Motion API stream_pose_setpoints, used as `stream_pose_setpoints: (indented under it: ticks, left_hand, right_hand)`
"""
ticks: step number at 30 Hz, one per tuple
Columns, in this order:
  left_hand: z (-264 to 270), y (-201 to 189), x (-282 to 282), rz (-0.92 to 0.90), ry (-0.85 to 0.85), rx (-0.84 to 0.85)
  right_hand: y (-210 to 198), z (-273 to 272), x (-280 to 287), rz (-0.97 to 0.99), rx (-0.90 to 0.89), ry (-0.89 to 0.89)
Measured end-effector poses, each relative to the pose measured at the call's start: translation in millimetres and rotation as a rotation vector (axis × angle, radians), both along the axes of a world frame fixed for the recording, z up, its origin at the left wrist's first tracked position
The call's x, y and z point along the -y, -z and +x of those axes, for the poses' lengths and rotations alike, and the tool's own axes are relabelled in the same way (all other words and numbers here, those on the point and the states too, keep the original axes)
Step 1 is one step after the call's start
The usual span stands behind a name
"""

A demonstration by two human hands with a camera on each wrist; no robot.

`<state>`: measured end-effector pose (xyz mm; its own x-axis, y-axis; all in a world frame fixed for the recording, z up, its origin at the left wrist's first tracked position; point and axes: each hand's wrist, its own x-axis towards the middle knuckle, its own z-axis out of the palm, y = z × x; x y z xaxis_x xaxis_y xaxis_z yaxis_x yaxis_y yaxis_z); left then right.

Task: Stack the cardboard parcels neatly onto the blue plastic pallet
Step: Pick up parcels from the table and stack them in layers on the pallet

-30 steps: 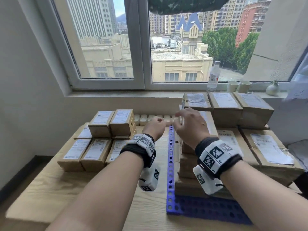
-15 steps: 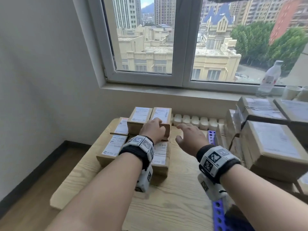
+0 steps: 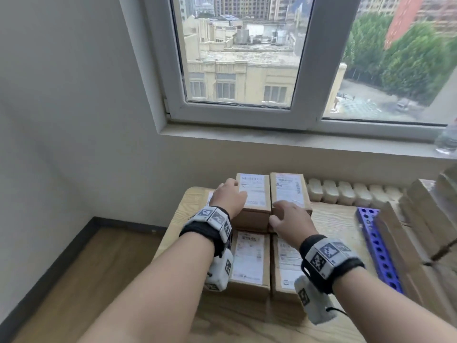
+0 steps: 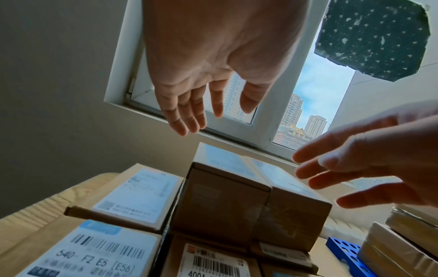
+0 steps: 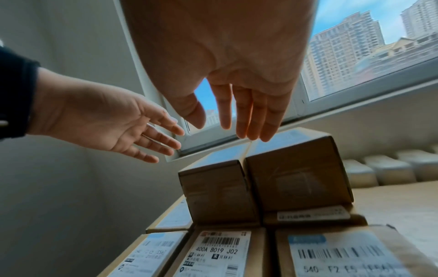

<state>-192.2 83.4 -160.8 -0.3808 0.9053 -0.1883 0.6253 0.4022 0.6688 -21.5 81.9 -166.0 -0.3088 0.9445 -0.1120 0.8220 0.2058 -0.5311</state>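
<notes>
Reaching forward with both hands spread and holding nothing, I approach the two upper parcels [image 3: 272, 194] — a side-by-side pair resting on the lower parcels [image 3: 249, 258] on the desk [image 3: 333, 219]. Their long axes run away from me, toward the window. My left hand [image 3: 228, 196] is over the left parcel's outer edge; my right hand [image 3: 289, 219] is at the right parcel's near end, probably closer to a grip. The blue pallet [image 3: 376, 246] lies to my right, already partly loaded.

brown cardboard parcels [image 3: 252, 214] with white barcode-printed labels, blue pallet [image 3: 378, 251] dotted with round holes, pale wood-grain table [image 3: 333, 219], black wristbands [image 3: 331, 271] with black-and-white square markers
</notes>
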Motion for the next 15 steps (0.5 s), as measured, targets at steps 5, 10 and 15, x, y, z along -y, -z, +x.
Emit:
stream_pose_setpoints:
  ticks: [5, 10, 15]
  left_hand:
    - [-12.5, 28.6, -19.0, -0.074, -0.009, 0.120]
    - [-16.4, 44.7, -32.2, -0.112, -0.009, 0.221]
    - [-22.2, 50.4, -37.6, -0.172, -0.018, 0.236]
  right_hand:
    - [11.3, -15.3, -13.7, -0.020, -0.009, 0.072]
    - [20.8, -25.3, -23.7, -0.047, -0.045, 0.125]
    - [27.6, -31.8, -27.4, -0.056, -0.092, 0.176]
